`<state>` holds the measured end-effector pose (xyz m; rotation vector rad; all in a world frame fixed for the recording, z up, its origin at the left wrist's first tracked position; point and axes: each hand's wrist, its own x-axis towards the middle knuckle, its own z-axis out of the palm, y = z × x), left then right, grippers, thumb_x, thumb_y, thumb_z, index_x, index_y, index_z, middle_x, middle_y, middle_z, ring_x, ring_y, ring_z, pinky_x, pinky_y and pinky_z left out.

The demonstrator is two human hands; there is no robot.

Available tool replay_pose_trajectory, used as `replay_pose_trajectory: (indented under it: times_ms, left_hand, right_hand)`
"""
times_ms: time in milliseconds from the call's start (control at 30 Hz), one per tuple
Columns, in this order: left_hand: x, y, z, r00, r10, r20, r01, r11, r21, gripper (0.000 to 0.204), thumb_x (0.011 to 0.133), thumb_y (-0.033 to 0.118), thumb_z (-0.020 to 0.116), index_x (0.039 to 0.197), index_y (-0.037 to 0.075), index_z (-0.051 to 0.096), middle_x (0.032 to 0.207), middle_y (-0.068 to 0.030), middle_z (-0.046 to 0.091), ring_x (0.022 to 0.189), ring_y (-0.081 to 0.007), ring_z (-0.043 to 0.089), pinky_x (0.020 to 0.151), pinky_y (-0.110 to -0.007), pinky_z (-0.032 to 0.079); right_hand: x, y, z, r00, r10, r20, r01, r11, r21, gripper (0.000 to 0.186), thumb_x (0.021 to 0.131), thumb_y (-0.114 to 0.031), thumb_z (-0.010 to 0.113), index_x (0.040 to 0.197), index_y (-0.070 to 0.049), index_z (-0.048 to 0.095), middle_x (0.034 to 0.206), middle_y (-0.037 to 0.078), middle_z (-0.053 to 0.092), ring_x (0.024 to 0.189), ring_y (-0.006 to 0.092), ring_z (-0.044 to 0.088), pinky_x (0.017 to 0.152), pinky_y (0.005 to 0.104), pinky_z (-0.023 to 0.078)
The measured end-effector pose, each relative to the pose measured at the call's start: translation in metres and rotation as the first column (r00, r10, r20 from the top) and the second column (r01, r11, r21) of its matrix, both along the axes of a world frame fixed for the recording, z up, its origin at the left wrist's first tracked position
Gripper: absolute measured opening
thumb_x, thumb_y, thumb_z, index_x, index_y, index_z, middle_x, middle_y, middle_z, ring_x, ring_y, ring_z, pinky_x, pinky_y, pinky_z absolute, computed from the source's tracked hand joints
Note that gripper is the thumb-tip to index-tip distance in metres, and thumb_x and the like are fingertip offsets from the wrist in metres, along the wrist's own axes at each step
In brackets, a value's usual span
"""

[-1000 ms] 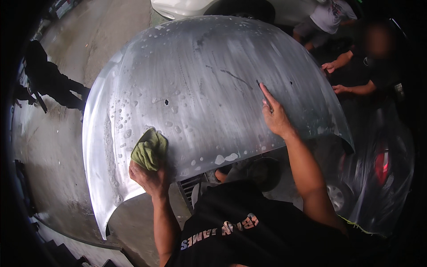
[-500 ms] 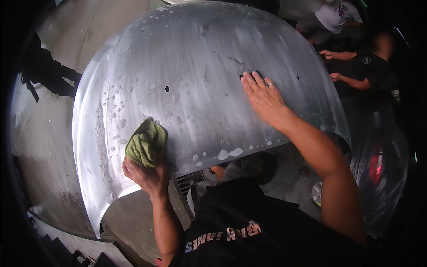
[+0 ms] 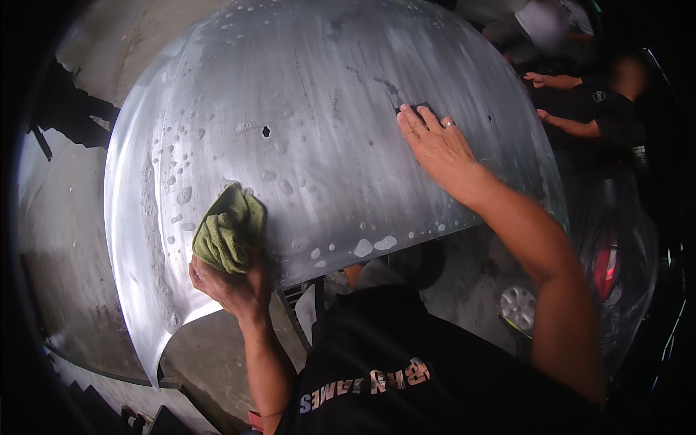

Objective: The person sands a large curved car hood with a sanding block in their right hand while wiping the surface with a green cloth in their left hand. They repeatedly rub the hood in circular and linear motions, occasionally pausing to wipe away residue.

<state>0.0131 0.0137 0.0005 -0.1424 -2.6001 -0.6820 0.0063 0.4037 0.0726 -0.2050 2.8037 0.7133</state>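
Note:
A wet silver-grey car hood (image 3: 326,174) spans the middle, streaked and spotted with whitish droplets, with small holes and a dark smear near the top. At its near left, my left hand (image 3: 228,288) grips a folded olive-green cloth (image 3: 230,225) resting on the metal. My right hand (image 3: 438,156) presses a small dark pad (image 3: 402,112) onto the hood right of centre, fingers laid over it and mostly covering it; a ring shows on one finger.
Co-workers stand at the upper right (image 3: 580,101) and a dark-clad figure at the left (image 3: 72,101). Plastic sheeting drapes over something with a red light (image 3: 623,290) at the right. A wheel (image 3: 518,307) shows below the hood; concrete floor (image 3: 58,239) surrounds it.
My right hand, earlier raised with the index finger along the dark pad, has turned palm down onto it and moved farther up the hood. My left hand still holds the cloth.

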Motion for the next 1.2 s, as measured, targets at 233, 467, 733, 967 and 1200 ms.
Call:
replay_pose_trajectory:
  times_ms: [233,467,733,967,1200]
  left_hand:
    - [-0.002,0.002,-0.005,1.000,0.009,-0.018,-0.008,1.000,0.028,0.051,0.089,0.027,0.077,0.132,0.003,0.062,0.129,-0.0156,0.066,0.124,-0.0336,0.061,0.114,-0.050,0.033]
    - [-0.003,0.004,-0.004,0.999,0.013,-0.031,-0.013,1.000,-0.008,0.051,0.088,0.027,0.078,0.130,0.002,0.062,0.126,-0.0164,0.067,0.123,-0.0347,0.061,0.114,-0.052,0.035]
    - [-0.003,0.005,0.000,0.999,0.024,-0.040,-0.025,0.999,-0.023,0.051,0.088,0.028,0.078,0.129,0.002,0.063,0.125,-0.0163,0.067,0.121,-0.0356,0.062,0.113,-0.051,0.036]
    - [-0.002,0.003,-0.002,1.000,0.011,-0.027,-0.012,1.000,-0.029,0.050,0.088,0.028,0.078,0.129,0.002,0.063,0.123,-0.0157,0.068,0.122,-0.0331,0.062,0.113,-0.051,0.035]
    - [-0.003,-0.001,-0.006,0.998,-0.009,-0.058,0.005,0.998,-0.065,0.054,0.089,0.029,0.078,0.133,0.003,0.059,0.125,-0.0143,0.068,0.123,-0.0333,0.062,0.115,-0.051,0.034]
  right_hand:
    - [-0.024,0.010,-0.006,0.997,-0.002,-0.080,0.002,1.000,0.004,0.067,0.095,0.000,0.056,0.159,0.003,0.038,0.168,0.015,0.039,0.148,0.0338,0.043,0.104,0.0461,0.049]
    - [-0.014,0.000,0.000,0.999,-0.035,-0.039,0.037,0.999,0.027,0.070,0.093,0.002,0.059,0.160,0.003,0.037,0.168,0.015,0.038,0.146,0.0329,0.045,0.107,0.0443,0.048]
    - [0.022,0.001,-0.003,1.000,0.014,-0.008,-0.013,1.000,0.014,0.068,0.092,0.001,0.060,0.157,0.004,0.041,0.167,0.016,0.039,0.144,0.0326,0.046,0.106,0.0451,0.048]
    - [-0.003,0.000,-0.006,0.997,-0.003,-0.071,0.004,1.000,0.010,0.064,0.095,-0.001,0.056,0.157,0.006,0.041,0.167,0.016,0.039,0.144,0.0333,0.046,0.106,0.0455,0.048]
    - [-0.043,0.009,-0.005,0.993,-0.088,-0.082,0.091,0.995,0.030,0.062,0.099,-0.002,0.052,0.160,0.002,0.037,0.169,0.014,0.036,0.147,0.0291,0.044,0.108,0.0443,0.048]
